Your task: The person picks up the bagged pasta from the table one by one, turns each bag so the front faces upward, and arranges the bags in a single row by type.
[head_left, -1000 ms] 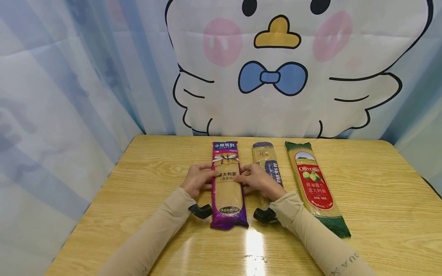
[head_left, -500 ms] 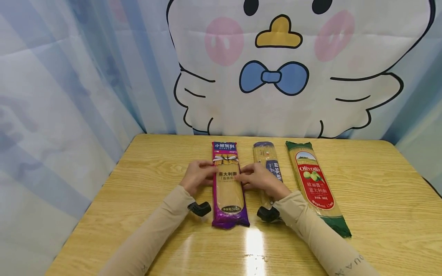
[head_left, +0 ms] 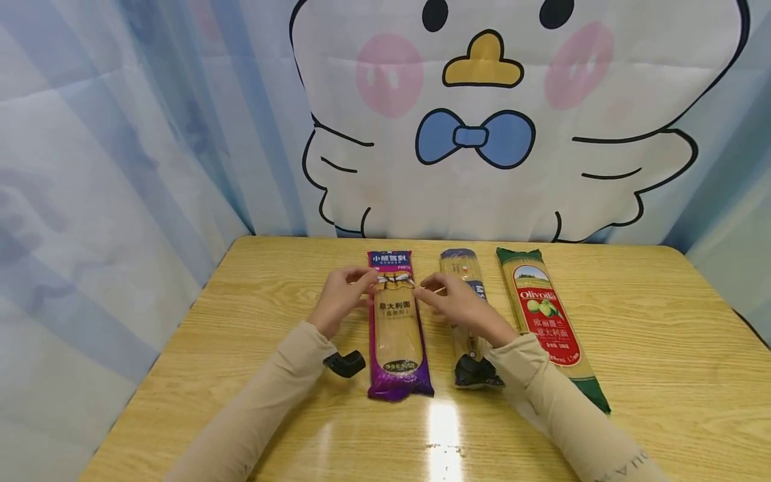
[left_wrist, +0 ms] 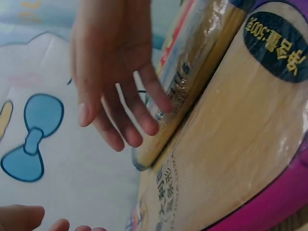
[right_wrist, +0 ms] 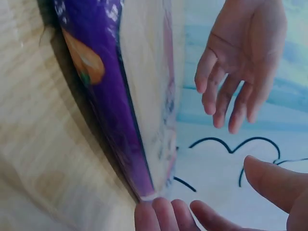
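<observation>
A purple-edged pack of spaghetti (head_left: 397, 335) lies flat on the table, its long side running away from me. My left hand (head_left: 343, 298) hovers by its upper left edge, fingers loosely bent and holding nothing. Across from it, my right hand (head_left: 459, 304) is raised at the pack's right edge, also without a hold. Both wrist views show relaxed fingers apart from the pack. Partly covered by the right hand and wrist, a blue-ended spaghetti pack (head_left: 460, 264) lies to the right. Beyond it, a green-ended Olivoilà spaghetti pack (head_left: 551, 321) lies slanted, its lower part partly behind the sleeve.
The wooden table (head_left: 265, 294) ends at a curtain (head_left: 470, 194) with a cartoon bird printed on it. Black devices (head_left: 345, 363) sit at both wrists. Bare wood lies left of the purple pack and right of the green one.
Both hands have let go of the purple pack's sides and risen, moving slightly toward its far end. The three packs stay in practically the same places.
</observation>
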